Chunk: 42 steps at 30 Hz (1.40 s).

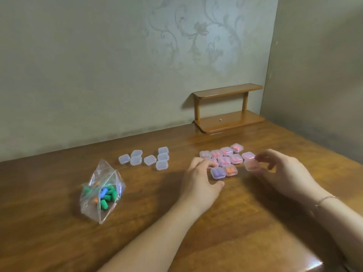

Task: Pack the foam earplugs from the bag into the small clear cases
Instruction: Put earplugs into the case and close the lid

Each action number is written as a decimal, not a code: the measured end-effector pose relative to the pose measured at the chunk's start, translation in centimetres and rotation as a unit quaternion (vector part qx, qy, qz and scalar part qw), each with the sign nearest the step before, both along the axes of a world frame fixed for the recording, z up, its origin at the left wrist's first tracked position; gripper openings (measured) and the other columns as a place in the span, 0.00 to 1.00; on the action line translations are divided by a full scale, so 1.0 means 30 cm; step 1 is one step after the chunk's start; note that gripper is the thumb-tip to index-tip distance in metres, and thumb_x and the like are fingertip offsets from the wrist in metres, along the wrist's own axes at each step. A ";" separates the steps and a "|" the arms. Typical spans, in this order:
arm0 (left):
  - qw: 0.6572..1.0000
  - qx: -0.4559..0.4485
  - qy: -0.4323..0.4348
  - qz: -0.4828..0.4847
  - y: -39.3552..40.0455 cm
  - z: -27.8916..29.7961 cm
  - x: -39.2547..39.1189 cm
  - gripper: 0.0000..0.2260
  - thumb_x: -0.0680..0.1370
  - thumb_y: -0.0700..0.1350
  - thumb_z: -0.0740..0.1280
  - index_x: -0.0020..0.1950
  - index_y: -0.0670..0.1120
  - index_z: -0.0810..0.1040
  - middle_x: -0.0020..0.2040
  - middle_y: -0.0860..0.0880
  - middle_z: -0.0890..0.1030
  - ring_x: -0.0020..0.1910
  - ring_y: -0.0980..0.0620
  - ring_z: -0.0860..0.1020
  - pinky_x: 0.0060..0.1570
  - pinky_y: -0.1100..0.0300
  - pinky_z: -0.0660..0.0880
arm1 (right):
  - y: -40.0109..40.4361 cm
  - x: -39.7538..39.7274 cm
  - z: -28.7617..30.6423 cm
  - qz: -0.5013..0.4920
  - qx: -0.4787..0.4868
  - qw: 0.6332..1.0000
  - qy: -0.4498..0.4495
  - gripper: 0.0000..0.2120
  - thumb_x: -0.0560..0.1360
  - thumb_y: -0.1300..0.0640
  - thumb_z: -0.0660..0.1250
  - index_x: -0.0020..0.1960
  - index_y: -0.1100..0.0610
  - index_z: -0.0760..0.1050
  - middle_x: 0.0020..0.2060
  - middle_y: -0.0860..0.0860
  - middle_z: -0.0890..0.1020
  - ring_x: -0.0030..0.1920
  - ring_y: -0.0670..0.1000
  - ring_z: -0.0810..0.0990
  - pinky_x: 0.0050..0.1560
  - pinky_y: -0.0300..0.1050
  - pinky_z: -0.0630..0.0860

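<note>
A clear plastic bag [102, 195] with green, blue and orange foam earplugs stands on the wooden table [59, 242] at the left. Several empty clear cases [149, 159] lie behind it. Further right, several filled cases [225, 157] sit in rows, mostly pink, with a purple one [218, 172] and an orange one [230, 170] in front. My left hand [200, 181] rests with its fingertips on the left end of the filled rows, fingers spread. My right hand [282, 171] pinches a closed case with pinkish earplugs [252, 164] at the right end of the rows.
A small two-tier wooden shelf [227, 108] stands at the back of the table against the papered wall. A wall corner runs along the table's right side. The table's front edge [294, 268] is at the lower right.
</note>
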State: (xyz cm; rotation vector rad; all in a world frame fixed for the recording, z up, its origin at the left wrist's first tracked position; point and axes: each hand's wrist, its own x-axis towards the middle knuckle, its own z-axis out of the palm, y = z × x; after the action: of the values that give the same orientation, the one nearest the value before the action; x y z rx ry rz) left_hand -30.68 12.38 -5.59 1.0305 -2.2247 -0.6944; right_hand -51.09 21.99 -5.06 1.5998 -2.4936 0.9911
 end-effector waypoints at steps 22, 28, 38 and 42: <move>0.991 -0.123 -0.054 -0.028 -0.037 0.044 0.151 0.10 0.77 0.51 0.70 0.58 0.54 0.77 0.58 0.59 0.75 0.56 0.58 0.75 0.54 0.60 0.78 | -0.062 0.170 0.067 0.056 0.003 0.993 0.104 0.08 0.71 0.47 0.71 0.46 0.41 0.72 0.45 0.37 0.75 0.46 0.45 0.76 0.36 0.39 0.68; 0.960 -0.271 0.034 0.064 -0.105 0.079 0.561 0.04 0.74 0.43 0.73 0.48 0.47 0.82 0.46 0.54 0.79 0.48 0.56 0.77 0.47 0.63 0.77 | -0.216 0.496 0.119 0.224 0.094 0.961 0.131 0.07 0.75 0.42 0.66 0.52 0.39 0.74 0.41 0.38 0.78 0.37 0.38 0.75 0.36 0.32 0.74; 0.960 -0.123 0.114 0.226 -0.248 0.026 0.815 0.05 0.77 0.44 0.70 0.42 0.54 0.80 0.28 0.58 0.74 0.34 0.55 0.76 0.27 0.58 0.75 | -0.646 0.710 0.033 0.158 0.055 0.971 0.170 0.14 0.75 0.40 0.63 0.58 0.44 0.74 0.58 0.44 0.79 0.61 0.50 0.71 0.52 0.45 0.75; 0.965 -0.145 0.093 0.197 -0.239 0.031 0.814 0.03 0.77 0.45 0.71 0.44 0.53 0.81 0.26 0.60 0.70 0.33 0.59 0.76 0.23 0.68 0.68 | -0.755 0.744 -0.009 0.179 0.084 0.959 0.203 0.18 0.73 0.34 0.61 0.52 0.47 0.69 0.53 0.45 0.81 0.64 0.53 0.69 0.56 0.51 0.70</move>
State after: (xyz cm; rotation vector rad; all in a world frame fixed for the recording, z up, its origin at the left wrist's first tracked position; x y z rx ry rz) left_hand -6.27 5.20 -4.66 1.1558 -1.8168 -0.2661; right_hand -28.76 -0.66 -5.31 2.1017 -2.1026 0.4067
